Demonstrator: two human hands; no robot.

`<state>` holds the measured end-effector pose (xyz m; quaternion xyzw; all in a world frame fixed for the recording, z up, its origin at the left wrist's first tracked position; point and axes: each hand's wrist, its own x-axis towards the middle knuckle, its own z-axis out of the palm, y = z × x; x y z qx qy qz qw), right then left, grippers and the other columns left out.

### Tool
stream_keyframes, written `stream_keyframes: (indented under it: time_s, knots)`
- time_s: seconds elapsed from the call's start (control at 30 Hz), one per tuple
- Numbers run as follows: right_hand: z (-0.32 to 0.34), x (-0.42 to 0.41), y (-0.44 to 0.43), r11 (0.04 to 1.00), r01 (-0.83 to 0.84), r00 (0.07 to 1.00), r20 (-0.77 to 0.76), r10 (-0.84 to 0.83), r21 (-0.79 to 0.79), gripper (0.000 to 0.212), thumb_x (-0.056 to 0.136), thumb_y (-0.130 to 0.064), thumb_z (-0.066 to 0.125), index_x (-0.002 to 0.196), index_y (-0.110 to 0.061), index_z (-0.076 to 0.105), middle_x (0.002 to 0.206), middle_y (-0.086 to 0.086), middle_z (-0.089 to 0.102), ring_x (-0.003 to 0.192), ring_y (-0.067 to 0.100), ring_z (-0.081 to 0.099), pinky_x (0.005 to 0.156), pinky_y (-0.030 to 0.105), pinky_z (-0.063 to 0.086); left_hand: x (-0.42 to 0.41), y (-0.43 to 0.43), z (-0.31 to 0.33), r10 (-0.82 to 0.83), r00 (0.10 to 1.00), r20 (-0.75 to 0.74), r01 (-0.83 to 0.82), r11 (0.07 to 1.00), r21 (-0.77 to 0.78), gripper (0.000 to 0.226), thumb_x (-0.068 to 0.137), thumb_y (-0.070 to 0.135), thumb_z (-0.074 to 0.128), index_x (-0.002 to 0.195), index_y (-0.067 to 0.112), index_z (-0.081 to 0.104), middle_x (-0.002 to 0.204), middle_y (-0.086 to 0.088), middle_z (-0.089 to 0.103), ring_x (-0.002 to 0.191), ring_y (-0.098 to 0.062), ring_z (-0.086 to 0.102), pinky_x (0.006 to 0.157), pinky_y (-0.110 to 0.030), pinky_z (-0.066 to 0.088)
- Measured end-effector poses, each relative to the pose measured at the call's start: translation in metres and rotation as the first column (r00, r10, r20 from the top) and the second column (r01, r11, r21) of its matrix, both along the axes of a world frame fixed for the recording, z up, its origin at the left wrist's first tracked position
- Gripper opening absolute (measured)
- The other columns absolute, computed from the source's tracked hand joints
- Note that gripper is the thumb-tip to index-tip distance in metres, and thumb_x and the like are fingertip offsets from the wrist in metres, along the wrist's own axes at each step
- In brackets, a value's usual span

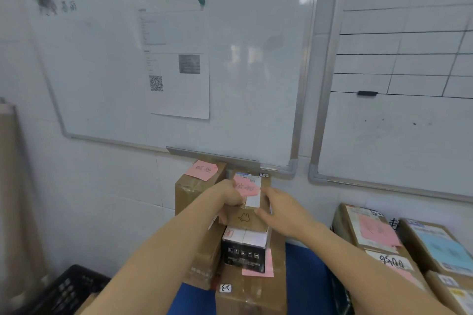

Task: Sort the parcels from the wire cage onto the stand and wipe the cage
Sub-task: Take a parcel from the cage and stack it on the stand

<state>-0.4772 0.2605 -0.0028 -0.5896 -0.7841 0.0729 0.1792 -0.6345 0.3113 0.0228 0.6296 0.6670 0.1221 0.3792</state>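
1. While the left hand (227, 199) curls its fingers round the left edge of a small brown parcel (247, 217), the right hand (284, 210) clamps the opposite side with its thumb lying on the parcel's top. The two hands are apart, with the parcel between them.
2. That parcel is closed and bears a small rabbit drawing, a white label and a pink note (247, 188). What it holds cannot be told.
3. It sits on top of a black-and-white box (243, 250), which in turn rests on a large brown carton (256, 294) that carries its own pink slip and a small numbered tag.
4. Just beside this stack, on its left, stands a taller taped carton (189, 192) with a pink note on top, close against the wall.
5. Both stacks stand on a blue table (307, 276).
6. Further right lies a group of sealed cartons (371, 233) with pink and blue labels, well apart from the held parcel.
7. At the lower left is a black slatted crate (69, 289); its contents are too blurred to make out.
8. Above, a whiteboard (230, 59) holds a printed sheet (179, 84) pinned by a green magnet (201, 1).
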Motion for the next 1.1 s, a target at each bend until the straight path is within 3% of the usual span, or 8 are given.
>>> stream_keyframes:
  time_s: [0.13, 0.33, 0.5, 0.6, 0.73, 0.8, 0.93, 1.1]
  knots:
    - [-0.007, -0.001, 0.009, 1.0, -0.01, 1.0, 0.013, 0.01, 0.005, 0.054, 0.095, -0.034, 0.053, 0.143, -0.016, 0.037, 0.126, 0.005, 0.055, 0.111, 0.019, 0.052, 0.083, 0.025, 0.04, 0.001, 0.007, -0.004, -0.009, 0.999, -0.035, 0.009, 1.0, 0.004, 0.074, 0.094, 0.019, 0.056, 0.153, 0.023, 0.011, 0.144, -0.015, 0.038, 0.098, -0.035, 0.065, 0.081, -0.043, 0.058]
    - [-0.017, -0.001, 0.018, 1.0, -0.023, 0.999, 0.041, 0.023, -0.01, 0.049, 0.095, -0.033, 0.051, 0.139, -0.013, 0.043, 0.129, 0.006, 0.055, 0.114, 0.022, 0.053, 0.092, 0.032, 0.044, 0.002, 0.009, -0.011, -0.099, 0.964, -0.248, 0.114, 0.992, 0.045, 0.061, 0.098, 0.024, 0.047, 0.15, 0.013, 0.02, 0.147, -0.011, 0.038, 0.126, -0.029, 0.048, 0.103, -0.039, 0.043]
    - [-0.008, -0.001, 0.017, 0.999, -0.023, 0.999, 0.04, 0.022, 0.024, 0.055, 0.096, -0.034, 0.05, 0.144, -0.012, 0.037, 0.139, 0.007, 0.05, 0.124, 0.023, 0.048, 0.102, 0.035, 0.041, 0.0, 0.011, -0.005, -0.179, 0.938, -0.297, 0.221, 0.969, 0.114, 0.051, 0.095, 0.034, 0.048, 0.141, 0.014, 0.041, 0.142, -0.005, 0.048, 0.127, -0.025, 0.047, 0.104, -0.036, 0.038]
    - [0.003, 0.005, 0.013, 1.0, -0.012, 0.999, 0.05, 0.01, 0.027, 0.055, 0.096, -0.035, 0.051, 0.143, -0.011, 0.038, 0.139, 0.008, 0.05, 0.125, 0.025, 0.047, 0.102, 0.038, 0.041, -0.001, 0.004, 0.014, -0.172, 0.921, -0.349, 0.246, 0.952, 0.181, 0.057, 0.097, 0.039, 0.047, 0.144, 0.011, 0.034, 0.143, -0.007, 0.045, 0.128, -0.026, 0.044, 0.098, -0.033, 0.037]
    - [0.018, 0.017, 0.0, 0.995, 0.032, 0.996, 0.085, -0.04, 0.096, 0.054, 0.096, -0.034, 0.05, 0.143, -0.011, 0.037, 0.137, 0.01, 0.053, 0.123, 0.028, 0.049, 0.102, 0.04, 0.039, -0.007, -0.006, 0.031, -0.197, 0.912, -0.36, 0.32, 0.89, 0.324, 0.072, 0.096, 0.045, 0.047, 0.153, 0.017, 0.011, 0.156, -0.005, 0.027, 0.141, -0.024, 0.028, 0.113, -0.037, 0.026]
    - [0.025, 0.025, -0.01, 0.99, 0.055, 0.99, 0.119, -0.071, 0.13, 0.056, 0.097, -0.035, 0.048, 0.146, -0.011, 0.033, 0.143, 0.01, 0.047, 0.129, 0.028, 0.044, 0.108, 0.038, 0.033, -0.007, -0.011, 0.032, -0.212, 0.853, -0.477, 0.413, 0.834, 0.367, 0.074, 0.096, 0.05, 0.042, 0.153, 0.018, 0.007, 0.16, -0.004, 0.013, 0.146, -0.022, 0.015, 0.118, -0.041, 0.015]
    - [0.034, 0.051, -0.031, 0.985, 0.113, 0.983, 0.133, -0.13, 0.131, 0.062, 0.097, -0.038, 0.049, 0.15, -0.014, 0.026, 0.148, 0.009, 0.042, 0.133, 0.026, 0.04, 0.109, 0.033, 0.029, 0.01, -0.015, 0.027, -0.208, 0.684, -0.699, 0.549, 0.777, 0.306, 0.077, 0.096, 0.061, 0.026, 0.153, 0.022, -0.007, 0.159, -0.005, -0.016, 0.146, -0.022, -0.014, 0.117, -0.05, -0.008]
    - [0.038, 0.095, -0.062, 0.967, 0.204, 0.962, 0.151, -0.226, 0.152, 0.061, 0.096, -0.036, 0.05, 0.149, -0.013, 0.029, 0.147, 0.01, 0.043, 0.132, 0.026, 0.041, 0.107, 0.033, 0.03, 0.055, -0.021, 0.025, -0.28, 0.659, -0.699, 0.611, 0.741, 0.279, 0.078, 0.096, 0.062, 0.022, 0.151, 0.02, -0.015, 0.158, -0.006, -0.018, 0.146, -0.022, -0.015, 0.118, -0.048, -0.007]
